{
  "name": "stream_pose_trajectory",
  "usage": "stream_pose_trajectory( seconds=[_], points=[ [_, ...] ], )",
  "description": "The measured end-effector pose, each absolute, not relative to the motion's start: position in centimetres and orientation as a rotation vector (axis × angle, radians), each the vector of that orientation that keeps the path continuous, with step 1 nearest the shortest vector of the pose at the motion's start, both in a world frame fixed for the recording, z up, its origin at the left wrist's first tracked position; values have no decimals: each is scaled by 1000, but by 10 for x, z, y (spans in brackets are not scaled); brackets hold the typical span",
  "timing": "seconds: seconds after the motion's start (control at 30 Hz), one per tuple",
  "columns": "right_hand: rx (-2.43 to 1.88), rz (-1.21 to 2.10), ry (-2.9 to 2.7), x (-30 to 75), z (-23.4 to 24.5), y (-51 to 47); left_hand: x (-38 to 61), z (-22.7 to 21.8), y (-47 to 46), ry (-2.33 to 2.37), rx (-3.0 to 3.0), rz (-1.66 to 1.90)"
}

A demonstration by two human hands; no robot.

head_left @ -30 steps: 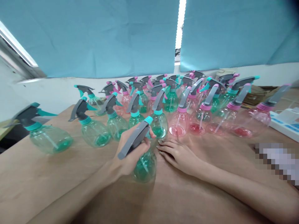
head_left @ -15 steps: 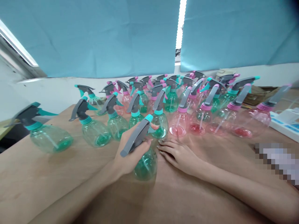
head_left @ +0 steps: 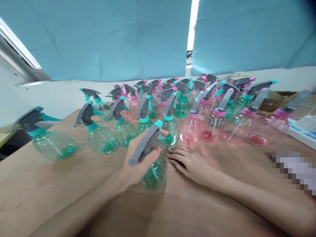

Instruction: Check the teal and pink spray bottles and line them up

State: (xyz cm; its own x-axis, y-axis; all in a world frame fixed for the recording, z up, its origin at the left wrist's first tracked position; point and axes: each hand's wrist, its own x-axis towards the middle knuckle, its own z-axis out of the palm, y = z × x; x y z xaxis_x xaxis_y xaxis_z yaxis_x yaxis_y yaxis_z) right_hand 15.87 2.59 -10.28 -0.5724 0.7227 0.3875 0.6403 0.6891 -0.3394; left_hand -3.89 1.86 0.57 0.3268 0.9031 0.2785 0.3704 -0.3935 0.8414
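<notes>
My left hand [head_left: 138,164] is wrapped round the neck of a green spray bottle [head_left: 155,177] with a grey head and a turquoise nozzle. That bottle stands upright on the wooden table [head_left: 187,207], its neck hidden by my fingers. To its right, my right hand [head_left: 189,163] lies palm down on the table, fingers stretched out and holding nothing. Just beyond both hands stand another green spray bottle [head_left: 170,131] and a pink spray bottle [head_left: 190,131].
Several more green and pink spray bottles fill the table's far side, including a green one [head_left: 54,144] at the left. At the right lie a white power strip [head_left: 302,133] and a blurred-out object [head_left: 293,168]. Blue curtains [head_left: 118,39] hang behind.
Both hands and the held spray bottle keep the same pose on the table. The whole view has shifted very slightly.
</notes>
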Motion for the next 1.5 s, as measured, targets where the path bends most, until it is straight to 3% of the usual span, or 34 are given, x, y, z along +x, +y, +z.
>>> stream_pose_trajectory(
  seconds=[1.5],
  points=[
    [-1028, 198, -2391, 158, -105, 27, -45, -1, 24, 1003, 1903, 1025]
  ],
)
